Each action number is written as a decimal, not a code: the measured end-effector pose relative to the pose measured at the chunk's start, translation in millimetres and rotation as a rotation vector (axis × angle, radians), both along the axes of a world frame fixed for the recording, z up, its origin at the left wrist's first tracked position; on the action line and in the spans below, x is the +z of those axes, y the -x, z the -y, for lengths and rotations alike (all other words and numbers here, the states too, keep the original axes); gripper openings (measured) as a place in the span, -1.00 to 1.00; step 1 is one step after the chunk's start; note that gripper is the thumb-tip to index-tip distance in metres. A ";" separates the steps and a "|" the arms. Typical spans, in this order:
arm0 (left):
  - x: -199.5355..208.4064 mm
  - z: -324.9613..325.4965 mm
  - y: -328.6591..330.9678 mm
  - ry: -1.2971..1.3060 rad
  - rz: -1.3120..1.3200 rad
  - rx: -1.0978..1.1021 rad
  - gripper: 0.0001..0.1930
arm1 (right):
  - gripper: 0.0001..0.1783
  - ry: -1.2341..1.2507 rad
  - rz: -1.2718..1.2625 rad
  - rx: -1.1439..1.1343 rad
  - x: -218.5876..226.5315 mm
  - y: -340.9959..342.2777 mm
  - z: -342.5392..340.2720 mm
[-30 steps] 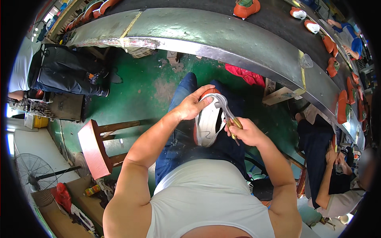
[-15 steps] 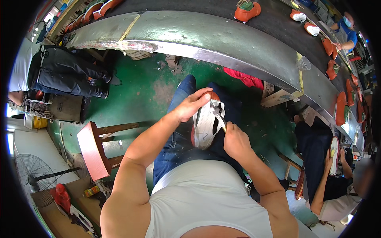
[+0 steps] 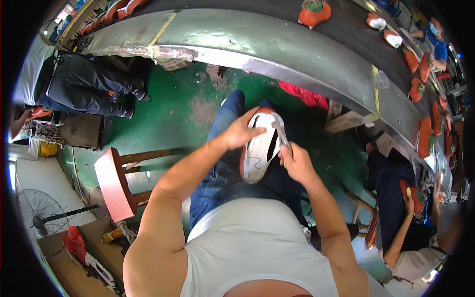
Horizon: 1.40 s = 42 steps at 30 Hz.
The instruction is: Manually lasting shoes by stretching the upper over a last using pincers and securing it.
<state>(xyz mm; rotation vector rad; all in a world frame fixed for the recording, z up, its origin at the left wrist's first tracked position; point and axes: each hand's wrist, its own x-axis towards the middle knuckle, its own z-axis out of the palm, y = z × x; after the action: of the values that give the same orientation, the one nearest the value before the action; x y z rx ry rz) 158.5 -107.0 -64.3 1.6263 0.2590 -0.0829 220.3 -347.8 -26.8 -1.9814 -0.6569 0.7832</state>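
Observation:
An orange-red shoe (image 3: 258, 157) lies on my lap with its white underside up. A dark slot and a dark curvy line show on that side. My left hand (image 3: 242, 129) is closed round the shoe's side near its toe, thumb across the white face. Closed on the handle of a slim metal hand tool (image 3: 280, 132), my right hand (image 3: 298, 162) is beside the shoe's right edge. The tool's metal end is at the white face close to the toe; whether it touches cannot be made out, nor can its exact kind.
Ahead runs a long metal-edged bench (image 3: 222, 42) with orange shoes (image 3: 314, 15) on its dark belt. To the left are a wooden stool (image 3: 115, 184) and a wire fan (image 3: 37, 210). Co-workers are at both sides; the right one holds an orange shoe (image 3: 414, 197).
The shoe has tilted, its white face turning more toward me. My left thumb has come across it. My right hand and the tool have shifted slightly right and up.

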 end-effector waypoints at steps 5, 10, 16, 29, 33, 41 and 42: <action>-8.5 17.1 30.2 -0.106 -0.305 0.026 -0.54 | -0.42 -0.002 0.170 -0.339 -32.2 14.3 -6.1; -3.9 -2.3 37.3 0.300 -0.230 -0.146 -0.38 | -0.43 0.210 0.111 -0.252 -44.8 5.4 -14.8; -22.5 24.2 55.9 0.318 -0.169 -0.080 0.01 | -0.51 0.205 0.128 -0.024 -19.3 -1.2 32.6; -8.0 66.7 36.3 0.564 -0.279 0.561 -0.37 | -0.69 0.478 0.485 0.489 18.6 22.4 1.3; -62.5 51.7 40.3 -0.099 -0.319 0.516 -0.42 | -0.65 0.299 0.357 0.386 -3.1 18.0 5.0; -39.2 47.9 41.0 -0.504 0.122 0.295 -0.47 | -0.61 0.476 0.494 0.285 10.3 -11.6 -24.9; -36.8 46.6 41.7 -0.585 0.056 0.181 -0.44 | -0.61 0.475 0.497 0.290 -0.3 -12.0 -19.5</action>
<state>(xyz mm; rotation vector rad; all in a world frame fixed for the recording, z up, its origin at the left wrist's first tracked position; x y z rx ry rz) 116.9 -153.6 -101.1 2.1712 0.4127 0.1946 232.3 -328.4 -27.1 -2.5894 -1.1515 0.6548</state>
